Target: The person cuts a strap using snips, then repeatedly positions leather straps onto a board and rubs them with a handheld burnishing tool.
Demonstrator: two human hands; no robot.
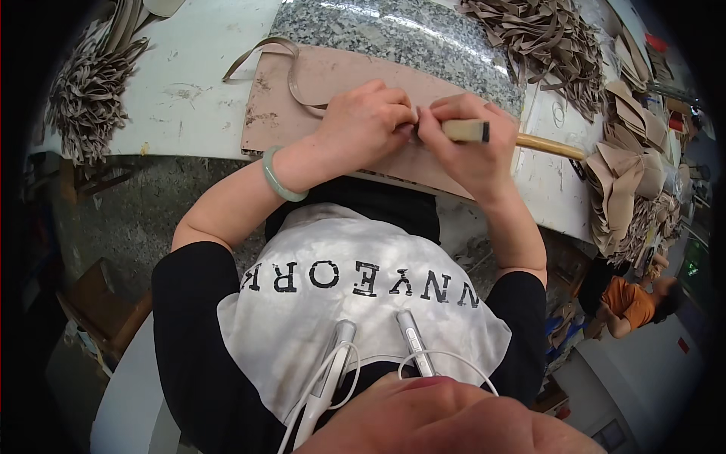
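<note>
My left hand (367,121), with a pale green bangle on the wrist, is closed on a narrow brown leather strap (293,76) over a pinkish-brown board (272,106). From under that hand the strap's loose part curls away to the left, past the board's edge. Close beside it, my right hand (476,151) is closed round a tool with a flat, light-coloured handle (463,131) that ends in a dark tip. The fingertips of both hands almost meet. The tool's working end and the strap's held end are hidden among the fingers.
A speckled grey stone slab (401,38) lies beyond the board on the white table (189,91). To the right rests a wooden rod (552,145). Strip bundles (91,91) and leather pieces (620,181) are piled at both sides. A person in orange (631,304) is far right.
</note>
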